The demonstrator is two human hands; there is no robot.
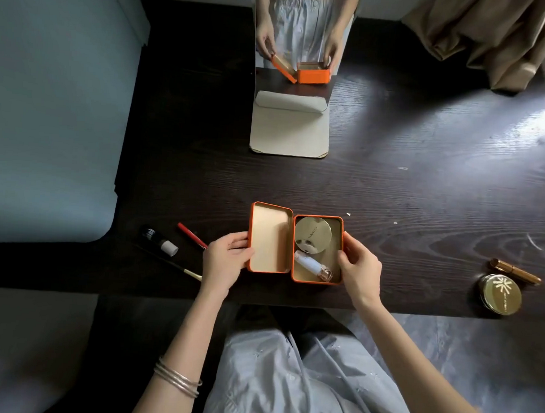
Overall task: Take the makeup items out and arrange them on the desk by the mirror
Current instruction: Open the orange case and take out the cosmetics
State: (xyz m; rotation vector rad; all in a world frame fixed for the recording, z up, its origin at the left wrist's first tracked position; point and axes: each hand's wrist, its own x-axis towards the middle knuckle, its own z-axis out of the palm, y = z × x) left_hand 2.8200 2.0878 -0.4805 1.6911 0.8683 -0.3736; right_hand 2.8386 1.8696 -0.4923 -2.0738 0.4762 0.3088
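Observation:
An orange tin (314, 281) lies open near the desk's front edge, its lid (269, 238) swung out flat to the left. Inside the tin sit a round gold compact (312, 234) and a small white bottle with a rose-gold cap (313, 268). My left hand (225, 261) grips the lid's left edge. My right hand (359, 265) holds the tin's right wall. A standing mirror (296, 30) on a cream base (289, 127) stands at the back of the desk.
Left of the tin lie a black tube with a white cap (159, 240), a red pencil (192, 235) and a thin black brush (170, 263). At the right lie a gold compact (500, 294) and a gold lipstick (515, 271). A beige curtain (489, 37) hangs at the back right.

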